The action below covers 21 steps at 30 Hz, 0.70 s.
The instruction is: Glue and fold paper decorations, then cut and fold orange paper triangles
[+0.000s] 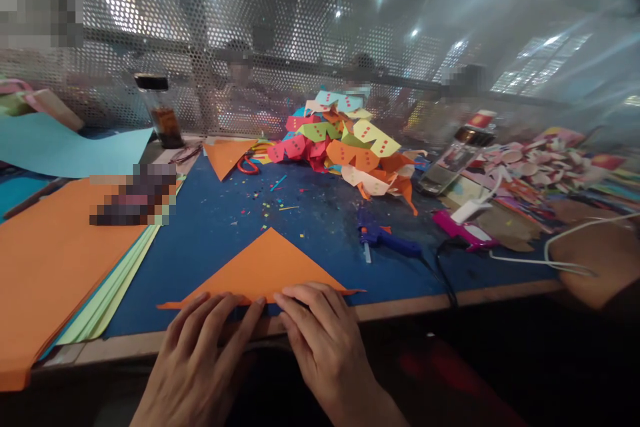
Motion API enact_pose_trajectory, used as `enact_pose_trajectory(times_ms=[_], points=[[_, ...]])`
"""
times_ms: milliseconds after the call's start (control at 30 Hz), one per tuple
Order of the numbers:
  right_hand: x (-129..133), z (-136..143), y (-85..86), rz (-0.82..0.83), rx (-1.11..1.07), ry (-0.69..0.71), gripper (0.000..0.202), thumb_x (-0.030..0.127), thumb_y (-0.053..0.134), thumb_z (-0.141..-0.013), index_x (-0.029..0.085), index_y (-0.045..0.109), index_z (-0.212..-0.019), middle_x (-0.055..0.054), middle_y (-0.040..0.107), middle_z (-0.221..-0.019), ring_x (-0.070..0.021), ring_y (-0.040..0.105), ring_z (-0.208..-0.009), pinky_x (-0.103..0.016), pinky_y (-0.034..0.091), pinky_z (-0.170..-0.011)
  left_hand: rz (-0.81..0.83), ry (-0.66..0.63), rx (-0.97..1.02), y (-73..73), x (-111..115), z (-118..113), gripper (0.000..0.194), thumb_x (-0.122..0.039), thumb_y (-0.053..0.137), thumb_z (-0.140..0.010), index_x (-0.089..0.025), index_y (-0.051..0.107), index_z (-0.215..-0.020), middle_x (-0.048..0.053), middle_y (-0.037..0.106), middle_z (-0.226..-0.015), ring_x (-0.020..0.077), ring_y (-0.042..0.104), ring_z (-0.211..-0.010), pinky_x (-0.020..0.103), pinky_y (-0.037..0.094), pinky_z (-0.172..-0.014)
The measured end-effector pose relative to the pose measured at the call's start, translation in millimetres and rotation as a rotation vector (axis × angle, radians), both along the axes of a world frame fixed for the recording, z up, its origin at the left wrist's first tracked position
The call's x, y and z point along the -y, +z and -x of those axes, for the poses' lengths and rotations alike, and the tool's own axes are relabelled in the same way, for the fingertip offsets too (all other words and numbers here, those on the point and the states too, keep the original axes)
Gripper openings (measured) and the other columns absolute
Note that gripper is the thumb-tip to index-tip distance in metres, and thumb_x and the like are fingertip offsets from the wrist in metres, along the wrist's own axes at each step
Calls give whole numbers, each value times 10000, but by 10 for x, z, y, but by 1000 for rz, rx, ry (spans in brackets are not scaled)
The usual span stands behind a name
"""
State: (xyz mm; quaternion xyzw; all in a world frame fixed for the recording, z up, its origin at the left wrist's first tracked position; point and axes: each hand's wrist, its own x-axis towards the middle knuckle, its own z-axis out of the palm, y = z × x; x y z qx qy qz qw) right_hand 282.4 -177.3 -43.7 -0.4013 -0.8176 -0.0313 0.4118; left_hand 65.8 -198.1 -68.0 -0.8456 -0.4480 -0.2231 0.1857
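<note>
An orange paper triangle (pixel 270 263) lies on the blue tabletop, its point facing away from me. Along its near edge runs a narrow fold, with thin tips sticking out at both ends. My left hand (pixel 203 340) rests its outstretched fingertips on the left half of that edge. On the right half lie the fingers of my right hand (pixel 323 333), close together and stretched out, pressing down on the paper. The two index fingers almost meet at the middle. Both thumbs are low near the table's edge.
A blue glue gun (pixel 390 240) with its cord lies to the right, near a pink power strip (pixel 465 230). Folded coloured paper pieces (pixel 345 140) are heaped behind. Orange sheets (pixel 65 253) are stacked left; two bottles (pixel 165 113) stand farther back. Another person's arm (pixel 595 267) rests far right.
</note>
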Motion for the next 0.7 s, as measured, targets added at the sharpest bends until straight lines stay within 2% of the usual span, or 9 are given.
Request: enact_pose_trajectory(times_ms=[367,567,700], points=[[16,-44,32,4,5,18,252,100,586,-968,158,691,-1189,-74,701,-1062,-211,612,-1028,-381,542,-925,29,20,3,16,2,-26,523,-289,542,-979,-306,466,-1496,87,583,-1280,281,526,-1194,433,365,-1064],[45,-79,22,-17,54,-36,273,131,576,-981,193,690,-1220,-55,717,-1049,-222,606,-1007,-404,524,-916,24,27,26,28,8,-35,512,-295,547,-980,-310,476,-1487,86,584,-1274,279,527,-1189,430,371,-1056],[70,-94,-7,-12,87,-76,279,166,557,-1000,177,671,-1255,-77,708,-1070,-222,617,-1003,-394,526,-890,19,8,19,37,8,-33,515,-298,536,-982,-298,470,-1492,91,577,-1288,284,525,-1200,428,374,-1051]])
